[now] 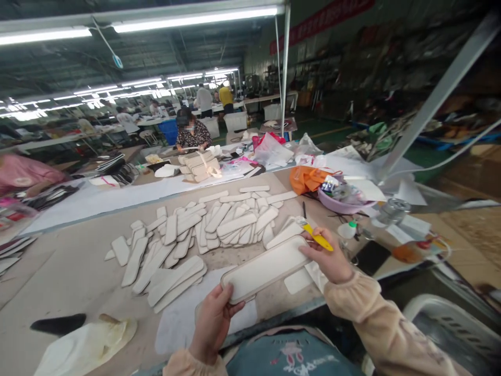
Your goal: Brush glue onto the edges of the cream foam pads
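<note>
My left hand (pixel 213 321) grips the near end of a long white oval piece with a tan rim (pixel 266 267), holding it flat above the table edge. My right hand (pixel 329 256) is closed round a yellow-handled brush (pixel 318 237) and also touches the far end of that piece. The brush tip rests near the piece's upper right corner. Both sleeves are beige. Just beyond lie several matching white pieces (pixel 203 230) spread in overlapping rows on the worktable (pixel 70 271).
A pink bowl of small items (pixel 340 201), an orange bag (pixel 307 177), a small white bottle (pixel 347 230) and a clear jar (pixel 391 211) sit at the right. A white cloth (pixel 86 347) lies near left. A seated person (pixel 191 133) works at the far table. A white plastic chair (pixel 442 324) stands at right.
</note>
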A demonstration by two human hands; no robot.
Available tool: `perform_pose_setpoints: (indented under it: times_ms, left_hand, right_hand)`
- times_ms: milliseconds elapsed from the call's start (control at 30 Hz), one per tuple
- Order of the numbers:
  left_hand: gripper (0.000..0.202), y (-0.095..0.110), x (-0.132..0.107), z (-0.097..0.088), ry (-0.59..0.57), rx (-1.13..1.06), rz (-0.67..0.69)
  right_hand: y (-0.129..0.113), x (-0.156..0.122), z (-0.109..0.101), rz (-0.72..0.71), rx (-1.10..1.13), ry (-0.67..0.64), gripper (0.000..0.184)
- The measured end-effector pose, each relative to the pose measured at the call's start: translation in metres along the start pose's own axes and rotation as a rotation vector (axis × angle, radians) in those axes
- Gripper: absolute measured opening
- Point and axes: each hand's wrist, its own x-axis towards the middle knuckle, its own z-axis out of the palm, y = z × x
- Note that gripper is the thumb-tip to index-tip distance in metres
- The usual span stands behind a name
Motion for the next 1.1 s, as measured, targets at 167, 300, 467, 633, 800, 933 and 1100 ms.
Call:
perform_pose_setpoints:
  times_ms: [167,300,467,633,800,933,1100]
  left_hand:
    - [0.036,-0.005,-0.003,0.007,-0.077,-0.06,-0.138]
    - [0.056,-0.001,0.005,0.002,-0.323,0.01,-0.311]
    - [0.063,0.019,0.047,0.008,-0.643,0.264,-0.354]
    - [0.036,0.031,0.094,0.044,-0.672,0.523,-0.369]
    - [0.032,0.022,0.121,0.056,-0.553,0.549,-0.337]
    - [0.026,0.014,0.148,0.037,-0.499,0.519,-0.322]
    - [0.028,0.016,0.216,0.021,-0.38,0.389,-0.284]
  right_hand:
    - [0.005,-0.002,-0.019,0.043,0.036,0.01,0.05]
    - [0.003,0.0,-0.025,0.061,0.009,-0.045,0.049]
    - [-0.013,0.016,-0.016,0.05,-0.1,-0.224,0.043]
    - [-0.015,0.045,0.0,0.027,-0.148,-0.328,0.04]
    - [0.001,0.066,0.003,0.056,-0.158,-0.211,0.041]
    - [0.021,0.065,-0.01,0.089,-0.171,-0.013,0.04]
    - [0.057,0.038,-0.036,0.199,-0.269,0.162,0.036]
